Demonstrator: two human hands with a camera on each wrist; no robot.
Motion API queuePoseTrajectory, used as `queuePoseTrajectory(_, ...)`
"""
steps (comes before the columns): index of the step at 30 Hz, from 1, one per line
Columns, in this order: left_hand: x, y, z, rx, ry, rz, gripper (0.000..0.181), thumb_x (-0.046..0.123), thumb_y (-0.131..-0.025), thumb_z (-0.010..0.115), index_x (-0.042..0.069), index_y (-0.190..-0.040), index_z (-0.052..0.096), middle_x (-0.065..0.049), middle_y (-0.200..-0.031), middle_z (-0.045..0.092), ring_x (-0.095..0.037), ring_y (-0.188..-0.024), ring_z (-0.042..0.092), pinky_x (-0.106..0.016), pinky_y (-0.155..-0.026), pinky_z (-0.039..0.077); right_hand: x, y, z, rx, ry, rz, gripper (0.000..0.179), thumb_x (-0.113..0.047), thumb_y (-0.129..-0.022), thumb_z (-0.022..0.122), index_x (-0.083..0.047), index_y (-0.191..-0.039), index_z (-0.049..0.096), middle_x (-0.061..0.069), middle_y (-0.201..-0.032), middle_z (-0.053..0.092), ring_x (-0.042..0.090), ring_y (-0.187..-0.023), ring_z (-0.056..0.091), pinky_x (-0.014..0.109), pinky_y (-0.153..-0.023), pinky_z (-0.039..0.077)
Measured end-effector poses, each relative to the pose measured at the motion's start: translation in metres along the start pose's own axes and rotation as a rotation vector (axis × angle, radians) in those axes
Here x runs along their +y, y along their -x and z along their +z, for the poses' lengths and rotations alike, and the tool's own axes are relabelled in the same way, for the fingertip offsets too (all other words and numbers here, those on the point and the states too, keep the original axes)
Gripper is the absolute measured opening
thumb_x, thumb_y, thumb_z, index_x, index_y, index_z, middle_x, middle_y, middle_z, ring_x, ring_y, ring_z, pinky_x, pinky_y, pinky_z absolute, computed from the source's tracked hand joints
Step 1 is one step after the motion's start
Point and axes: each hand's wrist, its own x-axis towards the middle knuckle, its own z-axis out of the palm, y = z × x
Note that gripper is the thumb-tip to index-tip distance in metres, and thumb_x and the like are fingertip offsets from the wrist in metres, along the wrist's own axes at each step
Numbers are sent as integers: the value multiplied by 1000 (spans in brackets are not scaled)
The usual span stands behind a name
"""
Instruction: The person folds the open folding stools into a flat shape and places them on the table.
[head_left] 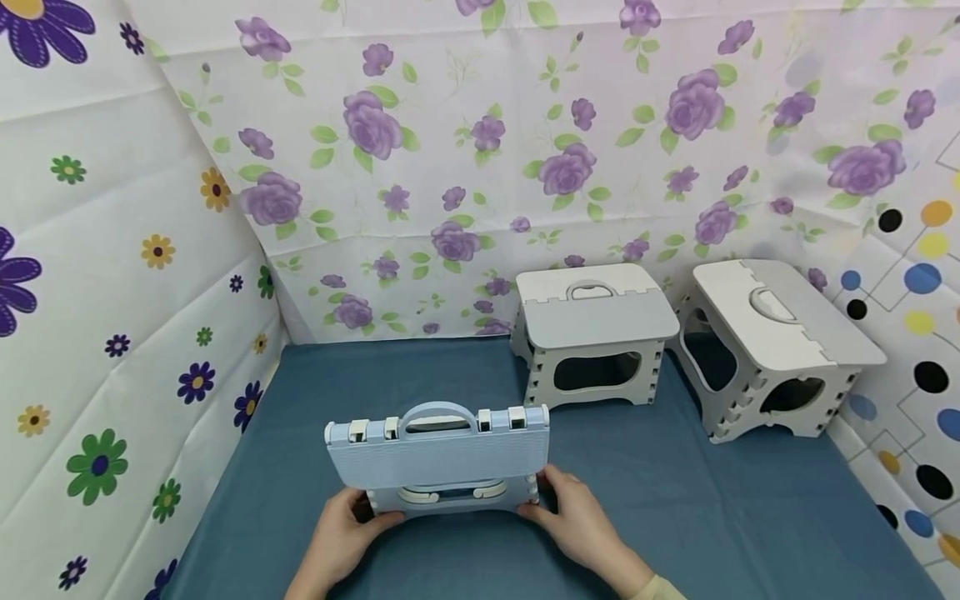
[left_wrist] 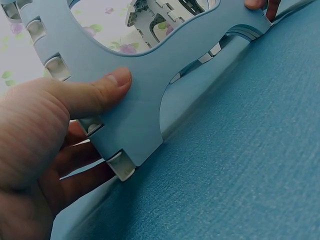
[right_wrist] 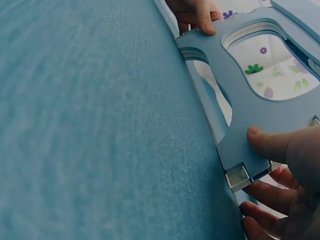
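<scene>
A light-blue folding stool [head_left: 442,454] stands partly folded on the cloth, its top panel tilted down toward me and a carrying handle along the upper edge. My left hand [head_left: 337,533] grips the lower left corner of its leg panel. In the left wrist view, the left thumb presses the front face of the panel [left_wrist: 140,90] while the other fingers reach behind the edge. At the opposite lower corner, my right hand [head_left: 581,521] holds the panel, with the thumb in front and fingers curled behind, as the right wrist view shows [right_wrist: 287,170].
Two unfolded grey-white stools stand behind to the right: one stool [head_left: 600,312] near the back wall, another stool [head_left: 787,321] beside it near the right wall. Blue cloth [head_left: 697,517] covers the surface. Flower-patterned sheets [head_left: 420,208] and a dotted sheet form the walls.
</scene>
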Motion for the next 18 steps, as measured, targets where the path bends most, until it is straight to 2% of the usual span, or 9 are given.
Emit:
queuePoseTrajectory(6, 1, 0, -1, -75, 15, -8, 42, 12, -88, 89, 15, -127, 73, -3, -118, 76, -14, -98, 73, -32, -80, 59, 0, 1, -1, -7, 29, -63, 33, -41, -95, 82, -31, -125, 73, -4, -124, 74, 28, -121, 64, 57, -98, 53)
queuePoseTrajectory(10, 6, -1, -4, -99, 8, 4, 41, 11, -91, 86, 10, -129, 71, -6, -120, 76, -15, -100, 73, -32, -79, 59, -1, -1, -2, -15, 43, -73, 30, -38, -96, 81, -30, -124, 74, -5, -121, 74, 26, -118, 65, 54, -95, 54)
queuePoseTrajectory(14, 13, 0, -7, -121, 5, -53, 43, 16, -94, 84, 6, -132, 68, -8, -121, 75, -18, -102, 73, -32, -79, 59, -4, 1, -4, -46, 37, -62, 31, -40, -99, 77, -27, -127, 73, -5, -121, 74, 25, -118, 66, 52, -94, 55)
queuePoseTrajectory(18, 17, 2, -9, -124, 5, -105, 45, 23, -96, 83, 5, -134, 66, -9, -118, 74, -19, -99, 72, -32, -76, 59, -6, 4, -6, -73, -32, -62, 37, -44, -102, 72, -22, -132, 72, -5, -121, 74, 21, -115, 68, 47, -93, 57)
